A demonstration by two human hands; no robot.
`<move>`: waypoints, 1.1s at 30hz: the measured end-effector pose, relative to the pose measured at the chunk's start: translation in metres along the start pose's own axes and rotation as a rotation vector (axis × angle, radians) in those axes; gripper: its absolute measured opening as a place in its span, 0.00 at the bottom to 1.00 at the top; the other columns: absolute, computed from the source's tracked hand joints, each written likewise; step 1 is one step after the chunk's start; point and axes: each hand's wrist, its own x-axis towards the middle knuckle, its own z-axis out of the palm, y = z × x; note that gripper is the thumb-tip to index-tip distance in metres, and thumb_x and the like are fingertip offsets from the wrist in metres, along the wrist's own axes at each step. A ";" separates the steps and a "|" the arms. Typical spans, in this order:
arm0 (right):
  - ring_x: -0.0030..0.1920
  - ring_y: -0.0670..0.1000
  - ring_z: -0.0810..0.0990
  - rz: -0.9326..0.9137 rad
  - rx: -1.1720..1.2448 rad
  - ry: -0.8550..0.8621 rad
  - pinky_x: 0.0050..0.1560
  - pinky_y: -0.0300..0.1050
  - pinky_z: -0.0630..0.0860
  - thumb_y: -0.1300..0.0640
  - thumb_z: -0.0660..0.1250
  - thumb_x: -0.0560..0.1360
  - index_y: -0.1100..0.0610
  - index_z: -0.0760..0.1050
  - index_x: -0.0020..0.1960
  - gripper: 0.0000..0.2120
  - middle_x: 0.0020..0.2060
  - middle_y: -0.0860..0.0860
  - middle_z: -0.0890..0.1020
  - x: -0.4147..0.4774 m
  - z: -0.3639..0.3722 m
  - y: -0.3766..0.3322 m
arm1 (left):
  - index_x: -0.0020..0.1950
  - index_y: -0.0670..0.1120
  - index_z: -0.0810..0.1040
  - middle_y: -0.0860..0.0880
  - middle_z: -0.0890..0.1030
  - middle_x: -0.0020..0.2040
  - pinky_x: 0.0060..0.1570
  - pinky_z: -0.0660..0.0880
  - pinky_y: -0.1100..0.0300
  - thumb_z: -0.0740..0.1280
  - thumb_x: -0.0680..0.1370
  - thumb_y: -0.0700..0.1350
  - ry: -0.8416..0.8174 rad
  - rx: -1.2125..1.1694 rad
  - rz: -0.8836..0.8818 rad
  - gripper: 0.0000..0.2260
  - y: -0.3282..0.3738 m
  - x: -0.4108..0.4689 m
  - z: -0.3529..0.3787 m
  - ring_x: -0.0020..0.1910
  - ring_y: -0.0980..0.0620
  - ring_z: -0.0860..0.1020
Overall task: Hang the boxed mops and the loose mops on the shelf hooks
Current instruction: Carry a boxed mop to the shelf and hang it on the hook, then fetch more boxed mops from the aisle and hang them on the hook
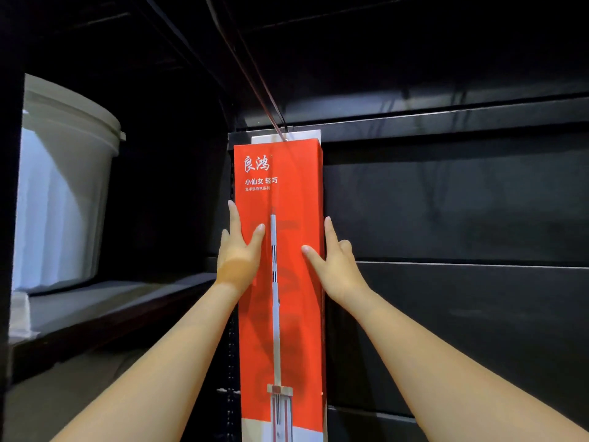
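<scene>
A tall red boxed mop (296, 186) with white lettering and a mop picture hangs upright against the dark shelf back, its white top tab on a long metal shelf hook (255, 81) that runs out toward me from above. My left hand (239, 253) grips the box's left edge, thumb spread across the front face. My right hand (334, 263) grips the right edge at about the same height, thumb on the front. Both hands clasp the box around its middle. No loose mops are in view.
A large white plastic bucket (63, 186) stands on a low shelf (111, 301) at the left. Dark back panels (462, 218) fill the right side. A perforated black upright (230, 362) runs down just left of the box.
</scene>
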 end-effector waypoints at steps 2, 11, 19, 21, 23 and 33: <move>0.67 0.56 0.65 0.035 -0.267 -0.024 0.66 0.56 0.68 0.38 0.56 0.79 0.47 0.45 0.79 0.35 0.65 0.56 0.65 -0.033 -0.004 0.014 | 0.77 0.65 0.42 0.38 0.53 0.79 0.73 0.60 0.41 0.58 0.80 0.60 0.033 0.220 -0.048 0.32 -0.007 -0.028 0.002 0.76 0.37 0.58; 0.69 0.61 0.64 0.396 -0.819 -0.200 0.68 0.61 0.64 0.40 0.57 0.80 0.53 0.50 0.78 0.33 0.70 0.61 0.64 -0.229 -0.038 0.091 | 0.80 0.51 0.47 0.38 0.48 0.79 0.74 0.45 0.38 0.56 0.79 0.63 -0.219 0.687 0.057 0.34 -0.053 -0.190 0.022 0.77 0.34 0.48; 0.69 0.61 0.64 0.787 -0.807 -0.198 0.67 0.60 0.64 0.39 0.58 0.79 0.54 0.51 0.77 0.35 0.70 0.61 0.64 -0.415 -0.034 0.104 | 0.80 0.48 0.49 0.40 0.58 0.79 0.74 0.53 0.40 0.53 0.79 0.66 -0.690 0.744 0.229 0.36 -0.091 -0.364 0.029 0.77 0.38 0.55; 0.68 0.62 0.64 0.901 -0.797 -0.209 0.66 0.60 0.64 0.38 0.58 0.78 0.54 0.52 0.77 0.35 0.70 0.61 0.64 -0.466 -0.027 0.101 | 0.80 0.49 0.47 0.41 0.56 0.79 0.75 0.51 0.41 0.50 0.78 0.67 -0.840 0.746 0.262 0.36 -0.094 -0.411 0.027 0.78 0.39 0.54; 0.69 0.62 0.64 1.020 -0.771 -0.208 0.66 0.61 0.64 0.37 0.58 0.78 0.54 0.52 0.77 0.35 0.70 0.61 0.64 -0.516 -0.020 0.094 | 0.80 0.50 0.46 0.41 0.56 0.79 0.75 0.51 0.41 0.49 0.78 0.68 -0.981 0.739 0.321 0.36 -0.092 -0.455 0.024 0.78 0.39 0.53; 0.71 0.63 0.62 1.583 -0.639 -0.067 0.66 0.59 0.66 0.36 0.56 0.78 0.53 0.50 0.78 0.36 0.72 0.61 0.63 -0.768 -0.034 0.025 | 0.80 0.49 0.45 0.40 0.52 0.79 0.75 0.48 0.40 0.51 0.78 0.68 -1.530 0.583 0.550 0.37 -0.057 -0.669 -0.009 0.78 0.39 0.51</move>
